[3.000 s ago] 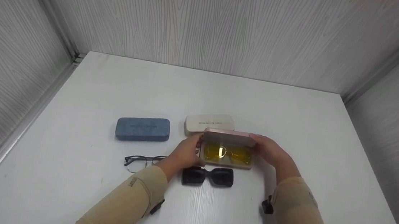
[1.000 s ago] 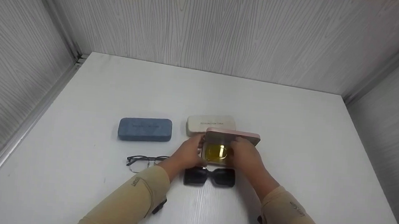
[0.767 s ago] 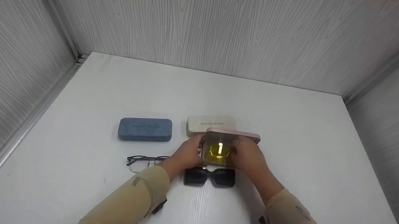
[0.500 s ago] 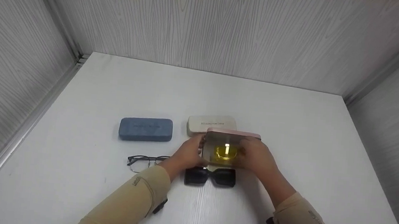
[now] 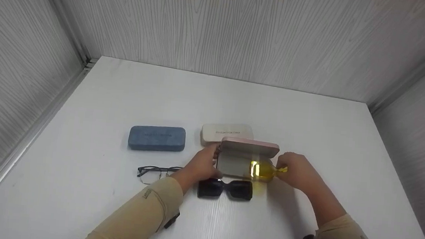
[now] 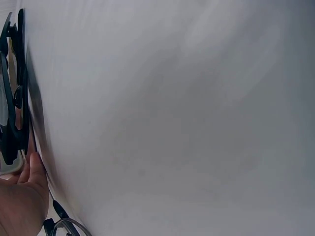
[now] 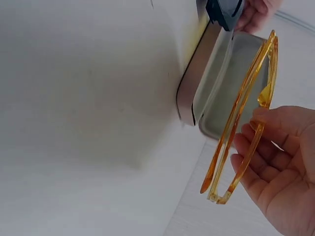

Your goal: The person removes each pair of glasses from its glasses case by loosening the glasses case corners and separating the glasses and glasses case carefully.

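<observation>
Yellow-tinted glasses (image 5: 262,171) are pinched in my right hand (image 5: 300,171), near the right end of a pink glasses case. In the right wrist view the temples of these yellow glasses (image 7: 236,118) lie folded, with thumb and fingers on the frame. The pink glasses case (image 5: 251,142) stands with its lid raised, and its grey lining shows bare. My left hand (image 5: 203,163) grips the case's left end; some of its fingers are hidden behind it. Just in front of the case lie black sunglasses (image 5: 225,189). Dark-rimmed clear glasses (image 5: 150,172) are partly covered by the left wrist.
A closed blue glasses case (image 5: 157,137) lies at the left on the white table (image 5: 77,169). Directly behind the pink case sits a closed cream glasses case (image 5: 226,132). Wood-grain panels (image 5: 220,27) border the table at the back and sides.
The right hand went from the pink case's lid into the case, took hold of the yellow glasses, and lifted them out to the right. My left hand stays at the case's left end.
</observation>
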`<state>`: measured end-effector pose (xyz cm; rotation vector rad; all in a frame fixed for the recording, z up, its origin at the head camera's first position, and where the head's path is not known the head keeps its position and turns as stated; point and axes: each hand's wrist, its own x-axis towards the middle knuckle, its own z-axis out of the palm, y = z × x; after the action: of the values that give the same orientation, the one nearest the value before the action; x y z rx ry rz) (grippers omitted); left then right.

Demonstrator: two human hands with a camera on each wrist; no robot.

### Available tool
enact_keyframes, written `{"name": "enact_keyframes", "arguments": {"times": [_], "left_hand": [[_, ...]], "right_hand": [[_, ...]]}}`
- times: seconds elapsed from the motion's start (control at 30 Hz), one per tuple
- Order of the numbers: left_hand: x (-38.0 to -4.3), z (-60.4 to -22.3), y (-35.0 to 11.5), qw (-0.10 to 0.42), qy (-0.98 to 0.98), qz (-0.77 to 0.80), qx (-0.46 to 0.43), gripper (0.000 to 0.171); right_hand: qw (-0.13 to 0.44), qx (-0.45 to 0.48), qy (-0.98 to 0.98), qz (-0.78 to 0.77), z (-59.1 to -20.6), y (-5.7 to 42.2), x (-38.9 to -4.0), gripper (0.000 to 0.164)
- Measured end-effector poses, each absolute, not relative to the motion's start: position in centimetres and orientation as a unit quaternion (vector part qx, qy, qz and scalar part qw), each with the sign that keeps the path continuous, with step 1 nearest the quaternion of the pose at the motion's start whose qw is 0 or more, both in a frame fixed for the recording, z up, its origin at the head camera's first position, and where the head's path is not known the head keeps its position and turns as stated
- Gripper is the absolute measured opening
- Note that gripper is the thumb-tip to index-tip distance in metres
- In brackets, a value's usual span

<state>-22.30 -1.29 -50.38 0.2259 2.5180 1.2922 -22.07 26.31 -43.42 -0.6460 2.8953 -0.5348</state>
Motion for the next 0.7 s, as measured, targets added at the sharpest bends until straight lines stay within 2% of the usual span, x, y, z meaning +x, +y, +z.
{"name": "enact_keyframes", "arguments": {"times": [0.5,0.7], "left_hand": [[-22.4,-50.5,-1.2,0.150,0.878,0.448,0.080,0.092],[-22.3,-50.5,-1.3,0.140,0.869,0.465,0.095,0.092]], "right_hand": [[0.140,-0.228,0.946,-0.186,-44.9,27.9,-21.1,0.013],[0.172,-0.200,0.945,-0.194,-45.7,28.2,-20.8,0.012]]}}
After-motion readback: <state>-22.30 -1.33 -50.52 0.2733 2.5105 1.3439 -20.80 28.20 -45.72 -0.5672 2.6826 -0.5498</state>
